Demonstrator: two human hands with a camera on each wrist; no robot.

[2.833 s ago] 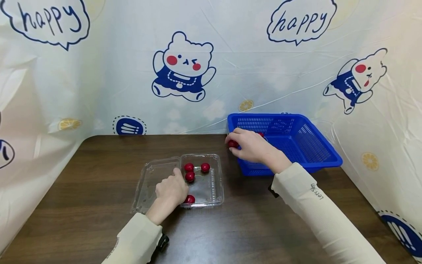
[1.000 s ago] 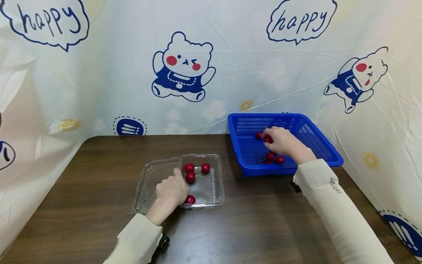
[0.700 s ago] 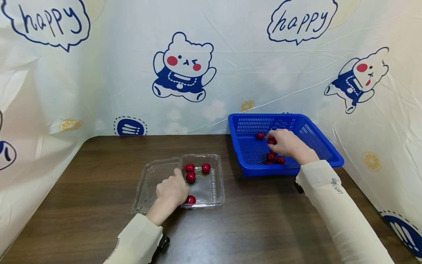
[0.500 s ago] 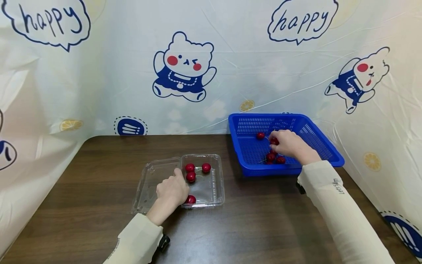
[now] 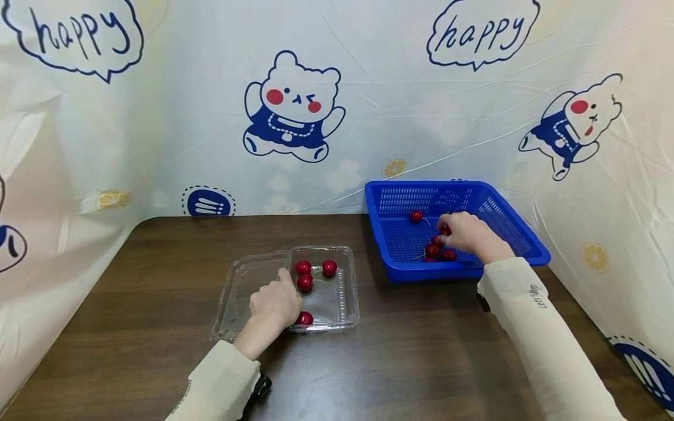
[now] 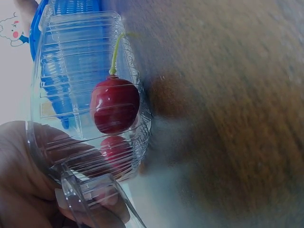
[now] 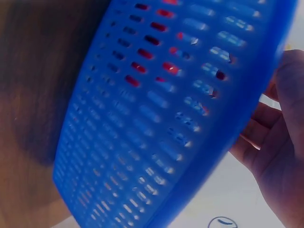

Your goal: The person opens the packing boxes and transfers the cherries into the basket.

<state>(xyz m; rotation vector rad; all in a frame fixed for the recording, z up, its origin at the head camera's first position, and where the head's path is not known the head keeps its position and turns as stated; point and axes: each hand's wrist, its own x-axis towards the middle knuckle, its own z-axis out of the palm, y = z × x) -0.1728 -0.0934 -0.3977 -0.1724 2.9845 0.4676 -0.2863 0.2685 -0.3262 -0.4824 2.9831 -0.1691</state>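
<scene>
My right hand (image 5: 468,235) is inside the blue basket (image 5: 387,271), fingertips low near its floor, pinching a red cherry (image 5: 445,230) between thumb and fingers. Several more cherries (image 5: 432,250) with thin stems lie just below these fingers, and another cherry (image 5: 416,216) sits apart behind them. In the right wrist view, the basket's slotted side hides most of the fruit. My left hand (image 5: 276,301) grips the near-left edge of the open clear plastic clamshell (image 5: 337,323) by its hinge; fingers curl round this edge in the left wrist view. Several cherries (image 6: 115,104) lie inside.
The clamshell's flat lid (image 5: 231,292) lies open on the left of the dark wooden table (image 5: 131,327). The basket stands at the table's back right, close to a printed cloth (image 5: 210,117) that hangs behind and along both sides.
My right hand came from the basket's left rim, with cherries in its fingers, into the basket, then shifted slightly right and lower. The left hand and clamshell have stayed in place.
</scene>
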